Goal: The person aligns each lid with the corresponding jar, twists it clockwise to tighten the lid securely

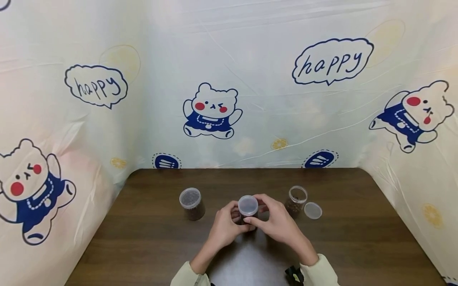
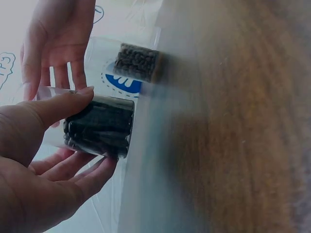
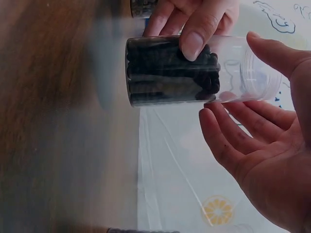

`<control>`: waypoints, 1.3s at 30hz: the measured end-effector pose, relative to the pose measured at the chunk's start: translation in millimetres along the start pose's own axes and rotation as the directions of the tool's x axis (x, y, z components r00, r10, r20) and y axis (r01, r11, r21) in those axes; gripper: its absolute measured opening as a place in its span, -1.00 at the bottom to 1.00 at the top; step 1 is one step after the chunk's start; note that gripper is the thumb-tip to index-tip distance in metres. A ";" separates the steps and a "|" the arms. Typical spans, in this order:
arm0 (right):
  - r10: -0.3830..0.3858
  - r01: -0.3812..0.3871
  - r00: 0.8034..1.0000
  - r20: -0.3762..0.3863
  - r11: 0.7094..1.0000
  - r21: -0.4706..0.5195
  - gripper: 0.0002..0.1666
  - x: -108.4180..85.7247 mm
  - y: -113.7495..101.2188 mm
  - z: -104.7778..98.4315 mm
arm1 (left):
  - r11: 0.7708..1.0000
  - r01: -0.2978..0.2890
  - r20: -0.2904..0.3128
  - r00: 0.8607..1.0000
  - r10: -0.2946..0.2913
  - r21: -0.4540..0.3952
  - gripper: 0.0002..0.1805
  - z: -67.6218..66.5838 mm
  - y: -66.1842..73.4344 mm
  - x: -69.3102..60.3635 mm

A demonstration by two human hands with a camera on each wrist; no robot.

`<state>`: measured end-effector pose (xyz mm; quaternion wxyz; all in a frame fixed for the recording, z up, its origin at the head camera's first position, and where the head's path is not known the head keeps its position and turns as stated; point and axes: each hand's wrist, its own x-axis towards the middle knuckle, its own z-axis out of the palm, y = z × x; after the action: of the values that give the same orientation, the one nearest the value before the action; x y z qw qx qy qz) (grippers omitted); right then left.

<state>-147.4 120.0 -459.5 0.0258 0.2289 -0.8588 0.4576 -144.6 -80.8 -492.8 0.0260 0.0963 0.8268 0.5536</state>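
Both hands hold a clear plastic jar (image 3: 167, 80) at the middle of the table. Black pieces fill its lower part, and a translucent lid (image 1: 248, 205) covers its top. My left hand (image 1: 226, 226) grips the jar's side, with the thumb in front and the fingers curled behind and under it. Around the upper end, at the lid, are the thumb and fingers of my right hand (image 1: 277, 220). In the left wrist view the jar's base seems to be just off the table.
A lidded jar (image 1: 192, 204) with dark contents stands at the left on the brown table (image 1: 150, 246). To the right is an uncovered jar (image 1: 295, 200) of brown beans, with a loose round lid (image 1: 313, 211) beside it. A printed curtain (image 1: 264, 119) surrounds the table's back and sides.
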 end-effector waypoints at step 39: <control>0.161 -0.158 0.985 -0.054 0.986 0.057 -0.31 18.4 32.1 1.5 | 1.000 0.023 -0.030 0.999 -0.023 -0.003 -0.31 18.8 -18.4 42.6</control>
<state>-176.9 127.3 -480.6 0.0082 0.1463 -0.8609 0.4872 -185.9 -62.5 -514.3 0.0199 0.0782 0.8275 0.5556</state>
